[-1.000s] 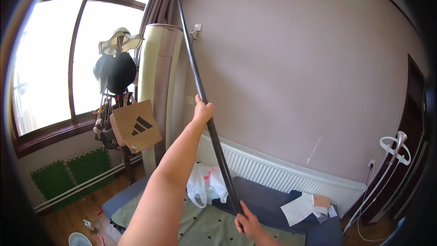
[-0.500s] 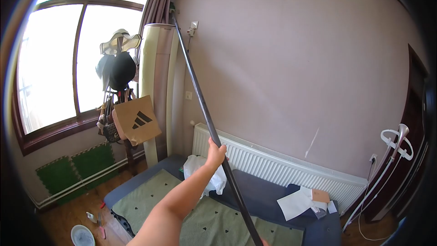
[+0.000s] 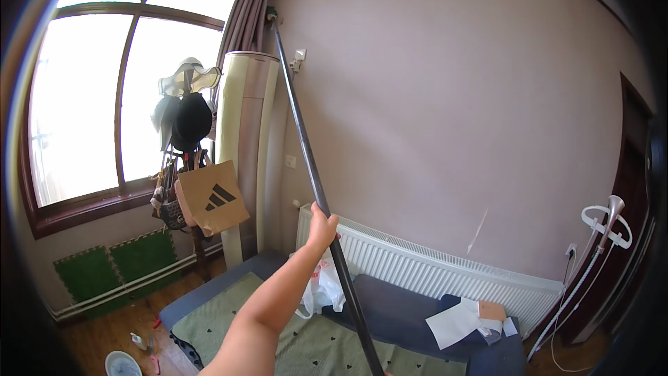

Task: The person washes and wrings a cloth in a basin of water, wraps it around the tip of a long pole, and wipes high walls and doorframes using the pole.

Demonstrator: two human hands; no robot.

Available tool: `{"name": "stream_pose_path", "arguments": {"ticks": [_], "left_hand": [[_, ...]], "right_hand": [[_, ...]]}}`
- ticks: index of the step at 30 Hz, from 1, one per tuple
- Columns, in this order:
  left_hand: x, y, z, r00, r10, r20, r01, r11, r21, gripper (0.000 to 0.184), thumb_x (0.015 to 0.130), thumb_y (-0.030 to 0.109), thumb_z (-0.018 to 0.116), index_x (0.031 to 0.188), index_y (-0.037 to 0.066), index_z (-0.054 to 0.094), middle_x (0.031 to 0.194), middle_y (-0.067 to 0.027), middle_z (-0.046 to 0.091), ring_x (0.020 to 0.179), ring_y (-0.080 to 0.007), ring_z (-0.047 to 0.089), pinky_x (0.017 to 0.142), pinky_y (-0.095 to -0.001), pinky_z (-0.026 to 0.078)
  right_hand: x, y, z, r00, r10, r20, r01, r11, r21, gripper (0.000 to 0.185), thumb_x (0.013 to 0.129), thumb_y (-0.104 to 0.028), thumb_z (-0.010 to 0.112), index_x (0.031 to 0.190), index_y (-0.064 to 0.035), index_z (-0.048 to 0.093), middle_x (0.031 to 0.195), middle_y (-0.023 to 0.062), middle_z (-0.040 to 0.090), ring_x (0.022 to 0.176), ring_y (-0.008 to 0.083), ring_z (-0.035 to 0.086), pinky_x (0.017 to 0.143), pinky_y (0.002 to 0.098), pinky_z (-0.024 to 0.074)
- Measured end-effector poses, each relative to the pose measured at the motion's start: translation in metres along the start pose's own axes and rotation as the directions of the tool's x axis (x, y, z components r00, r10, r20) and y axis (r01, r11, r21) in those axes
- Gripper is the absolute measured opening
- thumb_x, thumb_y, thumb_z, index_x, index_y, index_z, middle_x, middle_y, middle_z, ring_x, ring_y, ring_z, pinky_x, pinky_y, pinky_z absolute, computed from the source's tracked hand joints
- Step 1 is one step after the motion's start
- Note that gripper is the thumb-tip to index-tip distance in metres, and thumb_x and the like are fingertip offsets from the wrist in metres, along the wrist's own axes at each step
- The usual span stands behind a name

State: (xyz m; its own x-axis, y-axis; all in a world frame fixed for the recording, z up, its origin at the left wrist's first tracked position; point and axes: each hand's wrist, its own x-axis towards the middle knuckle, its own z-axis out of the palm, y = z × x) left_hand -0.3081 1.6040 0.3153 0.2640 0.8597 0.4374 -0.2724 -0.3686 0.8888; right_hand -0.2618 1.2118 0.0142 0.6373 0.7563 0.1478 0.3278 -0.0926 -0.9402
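My left hand (image 3: 322, 227) is wrapped round a long dark pole (image 3: 303, 141), about midway along its visible length. The pole slants up and to the left. Its small dark green head (image 3: 271, 15) is at the wall beside the gathered curtain (image 3: 249, 7); what kind of head it is I cannot make out. At the bottom edge, only a sliver of my right hand (image 3: 388, 374) shows against the lower part of the pole; most of it is out of view. Below the pole's head stands a tall cream column-shaped unit (image 3: 243, 118).
A coat stand with hats (image 3: 192, 120) and a brown paper bag (image 3: 213, 198) stands by the window. Below are a white radiator (image 3: 417, 257) and a dark blue sofa (image 3: 390, 299) with a green cover, a plastic bag (image 3: 324, 289) and papers (image 3: 454, 323). A garment steamer (image 3: 607, 226) stands right.
The view has tilted up a little, so the room sits lower in the frame. The pole's head is still near the curtain, and my left hand keeps its grip.
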Motion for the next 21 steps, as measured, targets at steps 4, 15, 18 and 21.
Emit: {"name": "stream_pose_path", "arguments": {"ticks": [4, 15, 18, 21], "left_hand": [[0.034, 0.024, -0.001, 0.995, 0.097, 0.019, -0.097, 0.995, 0.001, 0.056, 0.079, 0.006, 0.049, 0.127, 0.001, 0.021, 0.087, -0.015, 0.049, 0.052, -0.0203, 0.053, 0.039, -0.0318, 0.048], [0.089, 0.144, 0.019, 0.95, 0.286, 0.126, -0.274, 0.956, -0.108, 0.083, 0.081, 0.011, 0.049, 0.144, 0.008, -0.005, 0.085, -0.0137, 0.051, 0.052, -0.0179, 0.052, 0.047, -0.0323, 0.047], [0.103, 0.182, 0.002, 0.962, 0.245, 0.121, -0.217, 0.955, -0.203, 0.085, 0.082, 0.014, 0.052, 0.145, 0.014, -0.004, 0.083, -0.0125, 0.052, 0.053, -0.0184, 0.051, 0.044, -0.0329, 0.047], [0.101, 0.2, -0.002, 0.953, 0.244, 0.178, -0.187, 0.94, -0.286, 0.086, 0.082, 0.015, 0.052, 0.145, 0.016, -0.006, 0.084, -0.0129, 0.054, 0.053, -0.0193, 0.051, 0.044, -0.0341, 0.047]], "right_hand": [[0.022, -0.042, 0.02, 0.998, -0.062, 0.026, 0.062, 0.998, 0.032, 0.025, 0.091, -0.017, 0.052, 0.111, -0.0021, 0.057, 0.083, 0.0034, 0.056, 0.076, 0.0126, 0.05, 0.066, 0.0307, 0.0437], [0.129, -0.261, 0.039, 0.914, -0.403, 0.051, 0.382, 0.896, 0.224, 0.057, 0.093, -0.011, 0.043, 0.144, -0.0074, 0.019, 0.065, 0.0036, 0.05, 0.044, 0.0077, 0.043, 0.041, 0.0204, 0.0354], [0.153, -0.326, 0.05, 0.912, -0.408, 0.043, 0.383, 0.885, 0.266, 0.053, 0.093, -0.011, 0.045, 0.142, -0.0056, 0.026, 0.063, 0.0011, 0.048, 0.044, 0.0064, 0.042, 0.04, 0.0216, 0.0344], [0.196, -0.398, 0.057, 0.916, -0.401, -0.001, 0.364, 0.831, 0.421, 0.051, 0.093, -0.011, 0.047, 0.14, -0.0056, 0.03, 0.061, -0.0003, 0.044, 0.042, 0.0052, 0.037, 0.038, 0.0213, 0.0322]]}}
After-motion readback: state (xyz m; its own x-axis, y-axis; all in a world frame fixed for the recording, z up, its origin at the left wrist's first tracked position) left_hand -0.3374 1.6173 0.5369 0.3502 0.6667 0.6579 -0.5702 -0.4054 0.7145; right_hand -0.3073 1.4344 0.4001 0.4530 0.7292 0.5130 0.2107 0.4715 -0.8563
